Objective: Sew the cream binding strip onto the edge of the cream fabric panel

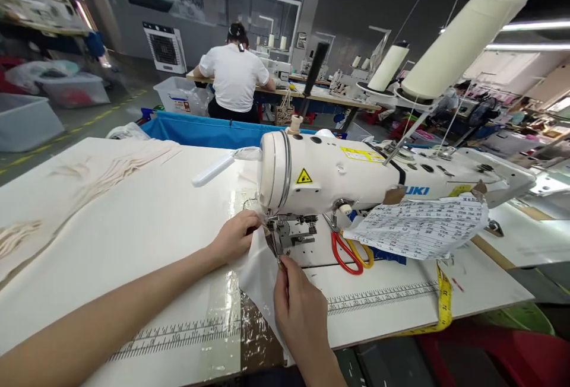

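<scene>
Left hand (238, 235) looks pinched on the white cloth (258, 271), which sits between both hands on the table (191, 298), and I'd worry a tug could drag those fingertips in toward the needle area. Next over, a thin metal tool (275, 247) (tweezers or snips, can't tell) is gripped in the right hand (300, 304), so one slip might nick the cloth or hit the sewing machine (329, 167). The scissors (345, 256) further right could get bumped if that wrist swings out.
</scene>
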### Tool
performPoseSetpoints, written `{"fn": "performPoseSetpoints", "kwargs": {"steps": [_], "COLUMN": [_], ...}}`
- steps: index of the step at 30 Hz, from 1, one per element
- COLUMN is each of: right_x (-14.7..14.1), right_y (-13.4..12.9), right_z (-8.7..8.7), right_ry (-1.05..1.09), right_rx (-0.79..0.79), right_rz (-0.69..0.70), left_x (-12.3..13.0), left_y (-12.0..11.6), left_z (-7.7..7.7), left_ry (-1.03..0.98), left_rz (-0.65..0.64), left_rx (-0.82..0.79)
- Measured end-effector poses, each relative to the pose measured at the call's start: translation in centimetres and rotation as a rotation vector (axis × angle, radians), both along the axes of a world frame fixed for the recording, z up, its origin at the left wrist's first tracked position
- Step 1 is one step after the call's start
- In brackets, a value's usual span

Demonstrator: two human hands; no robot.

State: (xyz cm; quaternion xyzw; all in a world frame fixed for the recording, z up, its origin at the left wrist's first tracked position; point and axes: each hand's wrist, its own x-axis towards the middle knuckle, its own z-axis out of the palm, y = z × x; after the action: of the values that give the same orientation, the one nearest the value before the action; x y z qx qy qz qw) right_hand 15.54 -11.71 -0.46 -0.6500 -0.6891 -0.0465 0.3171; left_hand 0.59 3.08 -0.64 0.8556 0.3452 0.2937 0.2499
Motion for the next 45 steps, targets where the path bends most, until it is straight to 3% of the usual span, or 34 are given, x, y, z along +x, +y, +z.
{"fn": "performPoseSetpoints", "kwargs": {"steps": [6, 20, 31, 40, 45], "right_x": [0.11, -0.17, -0.47, -0.54, -0.71], "right_y": [0.27, 0.67, 0.69, 0.67, 0.98], "right_z": [-0.27, -0.46, -0.36, -0.21, -0.56], "right_ry": [0.001, -0.035, -0.061, -0.052, -0.092], "right_rx": [-0.001, 0.003, 0.017, 0.036, 0.012], "right_rz": [-0.011, -0.038, -0.058, -0.073, -0.094], "left_x": [-0.02, -0.08, 0.45, 0.04, 0.0], "left_y": [0.0, 0.31, 0.11, 0.08, 0.14], "left_z": [0.25, -0.26, -0.53, 0.29, 0.06], "left_ry": [-0.026, 0.015, 0.053, 0.013, 0.017], "left_rz": [-0.015, -0.002, -0.037, -0.02, -0.072], "left_rx": [-0.083, -0.029, 0.265, 0.097, 0.229]}}
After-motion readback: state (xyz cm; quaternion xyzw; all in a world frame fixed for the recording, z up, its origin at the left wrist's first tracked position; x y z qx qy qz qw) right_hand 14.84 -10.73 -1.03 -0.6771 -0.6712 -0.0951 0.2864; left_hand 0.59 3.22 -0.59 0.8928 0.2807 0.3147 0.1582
